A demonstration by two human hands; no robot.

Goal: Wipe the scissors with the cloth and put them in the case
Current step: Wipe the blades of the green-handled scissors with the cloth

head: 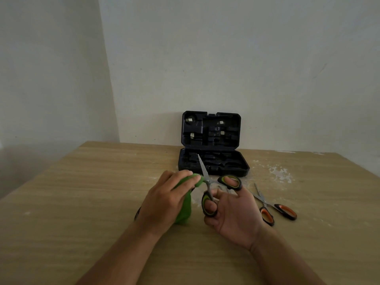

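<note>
Wooden table (82, 192) — right hand (234, 212) holds green-handled scissors (207, 186), left hand (164, 198) grips cloth (185, 204).

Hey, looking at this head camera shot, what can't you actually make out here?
- Green cloth: mostly hidden behind the left hand.
- Green-handled scissors: the second blade cannot be made out.
- Open case: its moulded compartments are too dark to tell apart, and the small labels are too small to read.
- Right hand: fingertips hidden inside the handle loops.
</note>
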